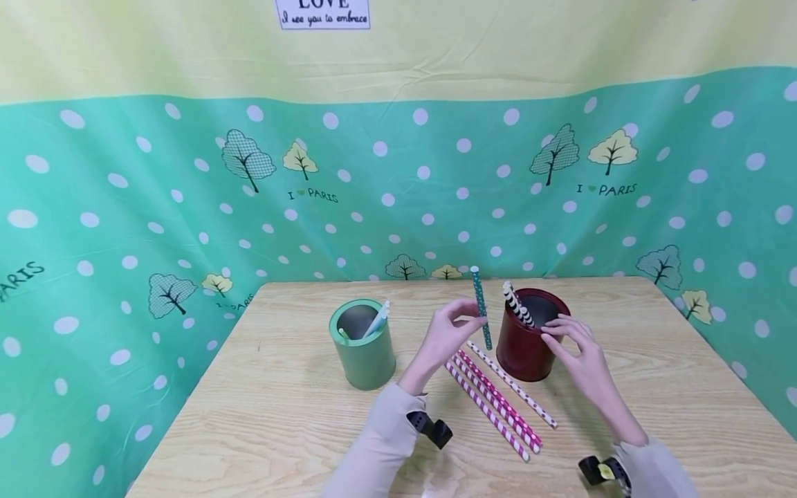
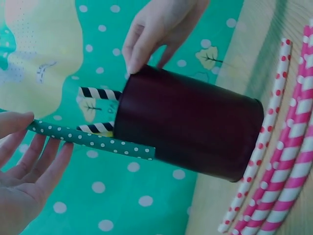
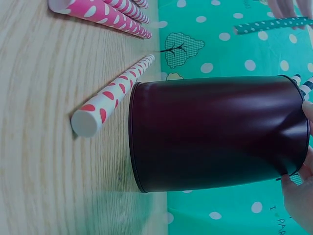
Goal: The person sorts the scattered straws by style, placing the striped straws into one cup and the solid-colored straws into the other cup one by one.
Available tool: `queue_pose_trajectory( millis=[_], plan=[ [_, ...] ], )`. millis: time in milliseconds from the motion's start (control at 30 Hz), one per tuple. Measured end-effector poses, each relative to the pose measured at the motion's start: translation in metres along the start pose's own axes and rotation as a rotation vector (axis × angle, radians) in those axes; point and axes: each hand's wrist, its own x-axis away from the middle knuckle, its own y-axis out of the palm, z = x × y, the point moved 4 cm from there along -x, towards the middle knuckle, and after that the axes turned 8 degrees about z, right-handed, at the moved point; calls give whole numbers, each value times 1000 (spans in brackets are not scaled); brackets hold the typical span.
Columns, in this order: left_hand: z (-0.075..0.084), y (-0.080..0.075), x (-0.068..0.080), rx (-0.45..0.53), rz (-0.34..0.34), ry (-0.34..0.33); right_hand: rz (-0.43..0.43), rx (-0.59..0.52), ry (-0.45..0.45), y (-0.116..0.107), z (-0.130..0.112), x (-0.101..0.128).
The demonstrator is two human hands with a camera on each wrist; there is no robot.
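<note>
My left hand [image 1: 450,330] pinches a dark green paper straw [image 1: 481,301] with white dots, held nearly upright just left of the dark red can [image 1: 524,354]. In the left wrist view the straw [image 2: 105,143] is held near one end between thumb and fingertips. My right hand [image 1: 582,360] grips the can's rim on its right side, seen also in the right wrist view at the can's [image 3: 215,134] upper edge. Black-and-white striped straws [image 1: 514,303] lean inside the can. A white straw with red dots [image 1: 513,384] lies on the table before it.
Several pink and purple patterned straws [image 1: 488,408] lie side by side on the wooden table [image 1: 261,408]. To the left stands a green can [image 1: 367,363] with light blue straws [image 1: 378,319] leaning in it. A dotted green and yellow curtain [image 1: 429,180] hangs behind the table.
</note>
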Motion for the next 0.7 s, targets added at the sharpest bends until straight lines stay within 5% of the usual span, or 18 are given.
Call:
queue_pose_trajectory(
  millis=[133, 400, 700],
  plan=[
    [10, 0, -1, 33, 32, 20, 0, 4, -5, 0, 0, 0],
    [-1, 4, -13, 132, 68, 89, -4, -43, -40, -3, -13, -2],
    [37, 3, -9, 162, 124, 109, -23, -87, -52, -7, -34, -5]
  ],
)
